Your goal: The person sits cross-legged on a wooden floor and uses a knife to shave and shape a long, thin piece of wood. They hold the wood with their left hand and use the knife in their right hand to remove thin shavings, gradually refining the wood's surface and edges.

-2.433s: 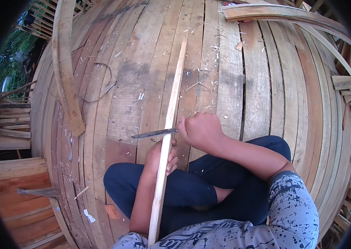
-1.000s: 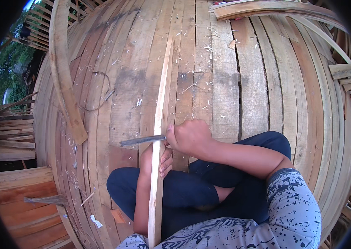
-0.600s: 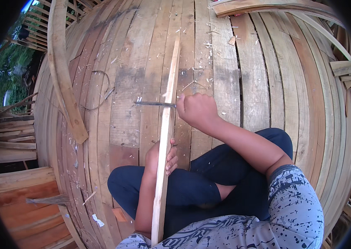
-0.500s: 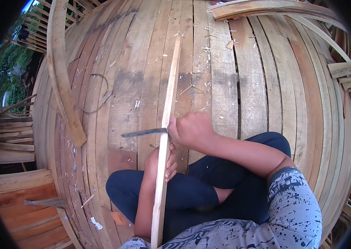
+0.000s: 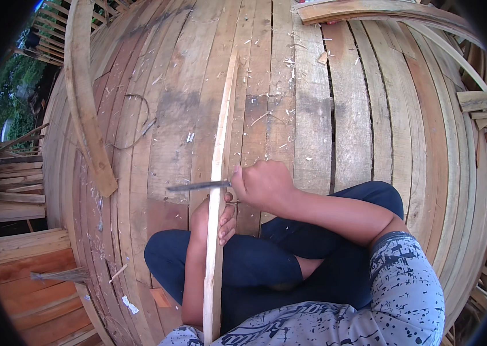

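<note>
A long, narrow strip of pale wood [image 5: 219, 150] runs away from my body, its near end close to my shirt. Below the blade, my left hand [image 5: 199, 220] is wrapped round the strip from underneath, fingers curling up on its right side. In a fist, my right hand [image 5: 265, 185] grips a dark, thin-bladed knife [image 5: 191, 187]; its handle is hidden in the fist. The blade lies crosswise over the strip just beyond my left hand, its tip pointing left.
I sit cross-legged on a plank floor [image 5: 307, 127] strewn with shavings. A long curved board [image 5: 85, 115] lies at left, beside a thin loop of cord [image 5: 146, 109]. More boards [image 5: 382, 11] rest at the far right. A stick broom [image 5: 62, 275] lies at lower left.
The strip has shifted left and its far end has swung left, with my left hand going along. My right hand and the knife have dropped slightly nearer to me.
</note>
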